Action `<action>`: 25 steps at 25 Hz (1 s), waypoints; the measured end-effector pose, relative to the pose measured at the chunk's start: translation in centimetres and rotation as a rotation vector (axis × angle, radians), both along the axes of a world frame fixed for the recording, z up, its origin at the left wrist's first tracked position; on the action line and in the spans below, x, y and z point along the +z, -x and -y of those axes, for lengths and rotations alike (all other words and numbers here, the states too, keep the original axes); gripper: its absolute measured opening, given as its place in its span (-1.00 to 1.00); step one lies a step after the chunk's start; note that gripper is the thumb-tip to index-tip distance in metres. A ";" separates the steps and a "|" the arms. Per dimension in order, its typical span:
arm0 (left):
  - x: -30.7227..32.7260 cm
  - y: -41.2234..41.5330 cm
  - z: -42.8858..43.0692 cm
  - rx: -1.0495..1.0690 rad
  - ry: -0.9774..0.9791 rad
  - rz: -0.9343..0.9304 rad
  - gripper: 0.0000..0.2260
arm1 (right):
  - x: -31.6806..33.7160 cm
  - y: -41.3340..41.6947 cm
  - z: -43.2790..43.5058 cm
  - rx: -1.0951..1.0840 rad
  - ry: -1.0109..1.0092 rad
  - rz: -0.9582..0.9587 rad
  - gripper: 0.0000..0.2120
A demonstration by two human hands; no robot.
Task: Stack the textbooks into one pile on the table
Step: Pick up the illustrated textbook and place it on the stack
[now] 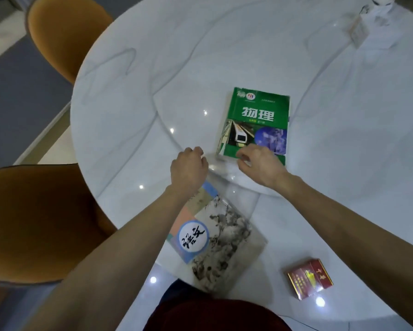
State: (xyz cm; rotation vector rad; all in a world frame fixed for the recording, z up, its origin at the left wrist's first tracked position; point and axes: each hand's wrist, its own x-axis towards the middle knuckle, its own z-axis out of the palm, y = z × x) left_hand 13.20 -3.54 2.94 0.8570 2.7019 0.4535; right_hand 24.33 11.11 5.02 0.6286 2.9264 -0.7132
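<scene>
A green textbook [258,115] lies flat near the middle of the white marble table [153,80], on its raised round centre plate. My right hand [258,163] rests on the book's near edge, fingers curled over its lower corner. My left hand [188,166] hovers just left of the book with the fingers curled in, holding nothing. A second textbook [224,240], grey with an ink painting and a blue-ringed white circle, lies flat near the table's front edge, partly under my left forearm.
A red cigarette pack [309,278] lies at the front right. A clear plastic-wrapped white item [367,25] sits at the far right. Two orange chairs [64,34] [38,223] stand to the left of the table.
</scene>
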 end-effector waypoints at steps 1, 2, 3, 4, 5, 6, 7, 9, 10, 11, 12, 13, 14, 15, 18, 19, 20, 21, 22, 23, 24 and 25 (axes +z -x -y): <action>-0.2 -0.6 1.3 0.028 0.000 0.013 -0.71 | -0.2 -0.2 1.1 0.030 0.005 0.017 -0.72; -0.4 -1.2 2.5 0.059 -0.001 0.028 -0.71 | -0.5 -0.3 2.0 0.058 0.013 0.038 -0.71; -0.8 -1.8 3.7 0.096 0.000 0.046 -0.71 | -1.0 -0.5 3.0 0.084 0.026 0.073 -0.69; -1.2 -2.4 4.9 0.130 -0.001 0.065 -0.71 | -1.6 -0.6 4.0 0.100 0.041 0.115 -0.68; -1.6 -3.0 6.0 0.158 -0.002 0.083 -0.71 | -2.4 -0.8 4.9 0.110 0.055 0.156 -0.67; -2.1 -3.7 7.0 0.182 -0.005 0.104 -0.71 | -3.2 -0.9 5.6 0.114 0.064 0.188 -0.66; -2.6 -4.4 7.8 0.196 -0.010 0.121 -0.71 | -3.9 -1.1 6.0 0.106 0.070 0.207 -0.65; -3.6 -5.9 9.3 0.229 -0.021 0.154 -0.70 | -5.4 -1.9 6.7 0.079 0.065 0.217 -0.64; -4.0 -6.7 9.9 0.251 -0.020 0.177 -0.70 | -6.1 -2.4 6.9 0.067 0.055 0.227 -0.64; -4.4 -7.3 10.4 0.276 -0.014 0.200 -0.70 | -6.7 -2.9 7.0 0.055 0.047 0.245 -0.64; -4.8 -7.7 10.9 0.304 -0.016 0.216 -0.71 | -7.2 -3.3 7.0 0.043 0.047 0.266 -0.66; -5.1 -8.2 11.4 0.338 -0.028 0.225 -0.71 | -7.6 -3.6 7.1 0.032 0.055 0.285 -0.67; -5.3 -8.7 11.8 0.381 -0.055 0.229 -0.70 | -8.0 -3.8 7.1 0.015 0.066 0.297 -0.69; -5.6 -9.1 12.1 0.428 -0.086 0.240 -0.67 | -8.2 -3.9 7.2 -0.005 0.077 0.299 -0.70; -6.3 -9.9 12.5 0.699 -0.224 0.393 -0.59 | -8.8 -3.7 7.3 -0.059 0.097 0.302 -0.69; -6.3 -10.0 12.4 0.822 -0.283 0.477 -0.56 | -9.0 -3.6 7.3 -0.073 0.104 0.302 -0.67; -6.2 -10.1 12.2 0.924 -0.347 0.553 -0.54 | -9.2 -3.6 7.3 -0.091 0.117 0.296 -0.65; -6.0 -10.1 12.0 1.004 -0.415 0.617 -0.52 | -9.3 -3.5 7.2 -0.109 0.134 0.288 -0.62; -5.9 -10.1 12.0 1.069 -0.474 0.672 -0.52 | -9.4 -3.4 7.1 -0.126 0.151 0.280 -0.59; -5.7 -10.1 12.0 1.132 -0.530 0.722 -0.57 | -9.6 -3.4 7.0 -0.137 0.163 0.271 -0.57; -5.6 -10.0 12.0 1.182 -0.566 0.765 -0.69 | -9.7 -3.3 6.9 -0.146 0.168 0.265 -0.57; -5.5 -10.0 12.2 1.205 -0.577 0.792 -0.82 | -9.8 -3.3 6.9 -0.152 0.169 0.261 -0.57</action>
